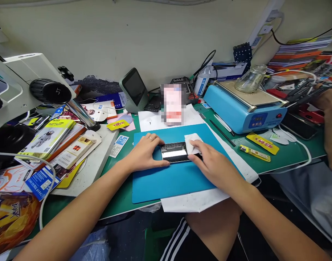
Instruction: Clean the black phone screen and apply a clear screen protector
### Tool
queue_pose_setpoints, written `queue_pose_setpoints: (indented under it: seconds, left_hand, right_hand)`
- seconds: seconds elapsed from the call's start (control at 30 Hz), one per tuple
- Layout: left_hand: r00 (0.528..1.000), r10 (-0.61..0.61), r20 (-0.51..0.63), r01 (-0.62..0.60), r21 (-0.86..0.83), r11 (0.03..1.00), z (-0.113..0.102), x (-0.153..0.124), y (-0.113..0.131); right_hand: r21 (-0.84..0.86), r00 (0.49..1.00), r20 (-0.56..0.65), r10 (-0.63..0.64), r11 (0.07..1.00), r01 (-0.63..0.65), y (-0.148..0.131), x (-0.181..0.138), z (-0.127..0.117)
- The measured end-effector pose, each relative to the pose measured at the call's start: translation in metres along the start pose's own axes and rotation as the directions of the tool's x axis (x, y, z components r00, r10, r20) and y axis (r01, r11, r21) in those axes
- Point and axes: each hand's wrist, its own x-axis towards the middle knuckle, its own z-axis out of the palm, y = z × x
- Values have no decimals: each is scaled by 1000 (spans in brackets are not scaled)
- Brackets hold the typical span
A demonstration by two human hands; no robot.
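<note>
A phone (pixel 174 152) with a dark, glossy face lies sideways on the blue mat (pixel 155 185). Thumb and fingers of my left hand (pixel 148 153) grip its left end from both long sides. My right hand (pixel 206 156) pinches a folded white wipe (pixel 192 141) and presses it on the phone's right end, which is hidden under the wipe and fingers. Light reflects in a bright band along the phone's face.
Behind the mat stands a propped phone with a blurred screen (pixel 173 105). A blue heating plate (pixel 244 108) carrying a glass flask (pixel 251 79) is at right, near a black stick (pixel 222 133). Boxes (pixel 50 137) and a microscope stand (pixel 81 112) crowd the left. Another person's arm (pixel 329 119) shows far right.
</note>
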Motion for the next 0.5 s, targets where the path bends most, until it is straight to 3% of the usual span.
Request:
queue_pose_setpoints:
  seconds: [0.27,0.5]
  left_hand:
    - [1000,-8,19,8,-1,1000,-2,-1,0]
    - [1000,-3,7,3,-2,1000,-1,0,1]
  right_hand:
    - [-108,999,-13,35,993,-36,15,-28,-3]
    - [-117,1000,26,-12,993,15,13,7,-6]
